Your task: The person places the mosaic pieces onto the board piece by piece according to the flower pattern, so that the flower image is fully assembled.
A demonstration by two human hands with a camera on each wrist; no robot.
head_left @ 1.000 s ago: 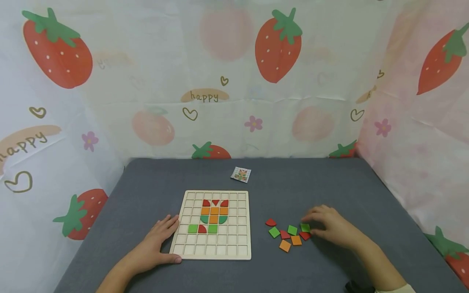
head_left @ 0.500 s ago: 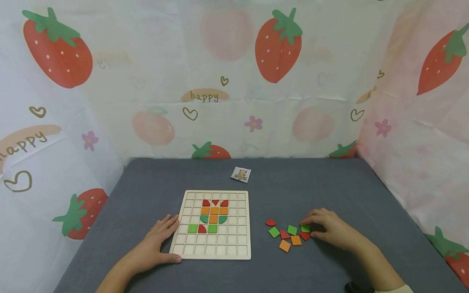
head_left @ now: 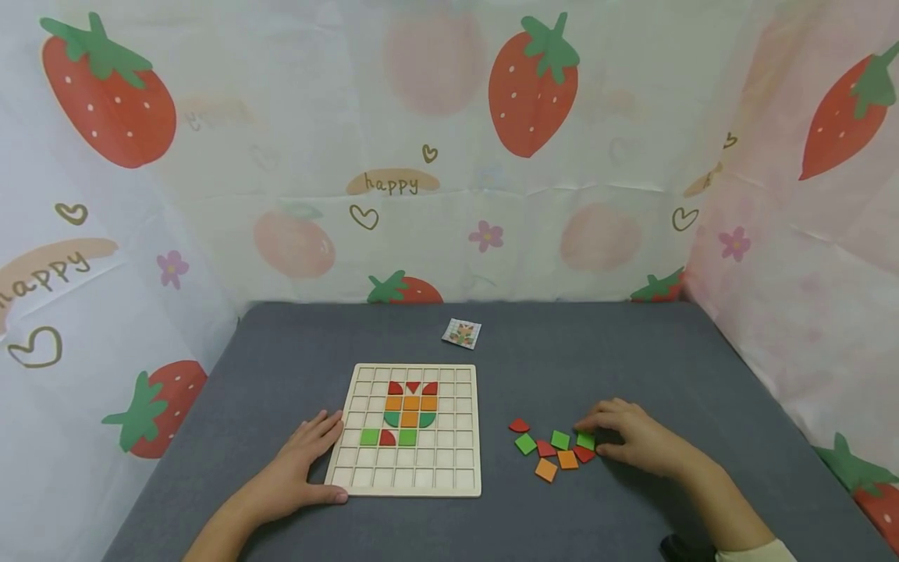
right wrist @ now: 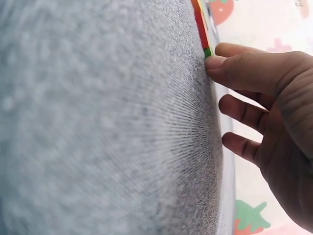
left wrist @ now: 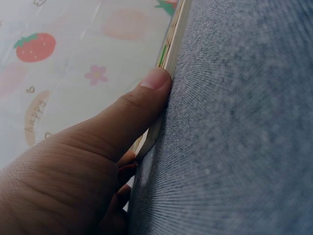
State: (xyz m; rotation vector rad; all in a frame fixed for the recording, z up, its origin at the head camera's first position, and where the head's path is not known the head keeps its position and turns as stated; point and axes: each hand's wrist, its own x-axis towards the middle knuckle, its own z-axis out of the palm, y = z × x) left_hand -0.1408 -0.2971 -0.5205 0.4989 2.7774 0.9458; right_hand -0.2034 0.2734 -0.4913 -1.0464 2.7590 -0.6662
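A wooden grid board (head_left: 449, 460) lies on the grey table, with red, orange and green tiles set in several of its squares. My left hand (head_left: 291, 472) rests against the board's near-left corner, thumb on the front edge and fingers spread along the left side. In the left wrist view the thumb (left wrist: 146, 90) lies against the board's edge. To the right, my right hand (head_left: 635, 439) pinches a green square tile (head_left: 586, 442) between thumb and fingers at the right end of a loose group. The right wrist view shows the thumb right at the green tile's edge (right wrist: 208, 51).
Loose beside it lie red pieces (head_left: 519, 425), orange squares (head_left: 546, 470) and other green squares (head_left: 525, 444). A small patterned card (head_left: 462, 333) lies behind the board. Strawberry-print cloth (head_left: 309, 117) hangs around the table (head_left: 562, 343). A dark object (head_left: 684, 549) sits by the right forearm.
My right hand has lowered slightly, its fingers have closed onto the green square tile, and that tile has turned and shifted a little. The left hand and board stay put.
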